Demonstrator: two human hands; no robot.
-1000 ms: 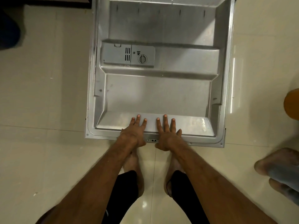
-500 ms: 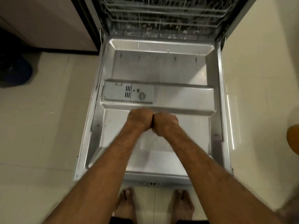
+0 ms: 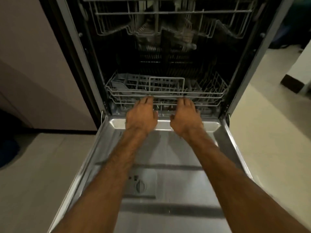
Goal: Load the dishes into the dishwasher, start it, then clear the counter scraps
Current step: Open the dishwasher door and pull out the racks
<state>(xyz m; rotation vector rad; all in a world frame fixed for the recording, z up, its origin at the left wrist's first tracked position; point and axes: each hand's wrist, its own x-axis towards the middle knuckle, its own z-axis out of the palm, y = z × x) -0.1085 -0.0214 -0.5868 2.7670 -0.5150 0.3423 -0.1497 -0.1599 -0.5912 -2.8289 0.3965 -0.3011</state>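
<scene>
The dishwasher stands open with its steel door (image 3: 176,148) folded down flat in front of me. A grey detergent dispenser (image 3: 141,184) with a round knob sits on the door between my forearms. Inside, the lower wire rack (image 3: 210,95) holds a grey cutlery basket on its left side, and I see no dishes in it. The upper wire rack (image 3: 117,22) hangs above. My left hand (image 3: 141,115) and my right hand (image 3: 185,116) reach side by side over the door's inner edge. Their fingertips are at the lower rack's front rail, thumbs spread, fingers not closed around it.
A pale cabinet panel (image 3: 33,73) flanks the dishwasher on the left, with a dark blue object (image 3: 6,148) on the floor beside it. Light tiled floor (image 3: 269,132) lies to the right, where a dark furniture base (image 3: 292,83) stands farther back.
Both hands left the door's outer edge, came together as fists over the door, then separated and reached forward to the lower rack. My view tilted up from the floor into the dishwasher.
</scene>
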